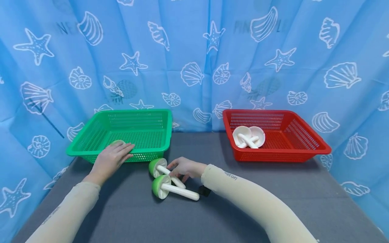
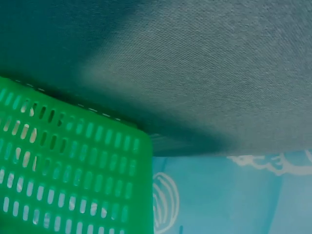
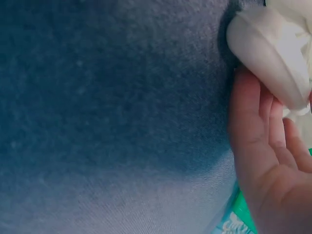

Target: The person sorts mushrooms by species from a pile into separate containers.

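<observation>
My left hand (image 1: 113, 158) reaches over the front rim of a green basket (image 1: 165, 141), fingers extended. A pale green mushroom cap (image 1: 117, 142) shows just past the knuckles; the hand hides the rest of it. My right hand (image 1: 186, 167) pinches the white stem of a green-capped toy mushroom (image 1: 155, 167) lying on the table. In the right wrist view its fingers (image 3: 246, 105) are right at a white stem (image 3: 268, 51). Nearer to me, a second green-capped mushroom (image 1: 179, 191) lies beside the first, its stem pointing right.
A red basket (image 1: 273, 156) stands at the back right, with white toy mushrooms (image 1: 249, 136) at its left end. Behind the grey tabletop (image 1: 182, 222) hangs a blue curtain (image 1: 194, 50) printed with shells and starfish. The green basket's slotted wall (image 2: 73, 165) fills the left wrist view's lower left.
</observation>
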`<action>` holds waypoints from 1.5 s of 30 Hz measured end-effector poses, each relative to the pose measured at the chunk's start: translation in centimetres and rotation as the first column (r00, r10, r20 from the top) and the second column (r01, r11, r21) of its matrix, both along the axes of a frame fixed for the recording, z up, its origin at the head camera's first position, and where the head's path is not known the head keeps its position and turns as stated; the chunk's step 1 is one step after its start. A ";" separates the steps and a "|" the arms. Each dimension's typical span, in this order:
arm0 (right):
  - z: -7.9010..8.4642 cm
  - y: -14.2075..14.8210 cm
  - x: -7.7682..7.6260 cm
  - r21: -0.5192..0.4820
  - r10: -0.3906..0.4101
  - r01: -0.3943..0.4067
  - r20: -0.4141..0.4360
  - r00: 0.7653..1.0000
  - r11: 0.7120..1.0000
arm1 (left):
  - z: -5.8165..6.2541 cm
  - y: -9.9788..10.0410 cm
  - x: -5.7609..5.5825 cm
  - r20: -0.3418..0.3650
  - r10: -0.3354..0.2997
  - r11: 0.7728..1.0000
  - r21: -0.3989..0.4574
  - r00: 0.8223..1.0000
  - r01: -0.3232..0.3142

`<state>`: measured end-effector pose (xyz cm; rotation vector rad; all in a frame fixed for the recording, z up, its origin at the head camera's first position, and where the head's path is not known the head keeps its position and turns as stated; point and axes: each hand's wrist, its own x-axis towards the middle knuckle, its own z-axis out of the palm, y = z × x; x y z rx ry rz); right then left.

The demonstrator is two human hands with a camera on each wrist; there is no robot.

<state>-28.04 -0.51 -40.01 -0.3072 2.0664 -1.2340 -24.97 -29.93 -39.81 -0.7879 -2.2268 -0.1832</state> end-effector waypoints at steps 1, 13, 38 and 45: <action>0.0 0.1 0.0 0.001 0.001 -0.001 0.001 1.000 1.000 | 0.0 0.0 0.0 0.019 0.027 1.000 -0.001 0.999 -0.027; 1.6 4.4 -0.4 -0.046 -0.011 0.009 -0.034 0.999 0.999 | -0.3 0.0 0.3 0.300 0.133 0.988 0.033 0.945 -0.150; 5.1 7.4 -0.8 -0.338 -0.265 0.265 0.045 0.963 0.903 | -0.6 -0.3 0.2 0.226 0.071 0.986 0.134 0.972 -0.103; 5.5 7.1 -1.2 -0.361 -0.289 0.300 0.086 0.953 0.883 | -0.5 -0.4 0.2 0.248 0.064 0.984 0.144 0.967 -0.102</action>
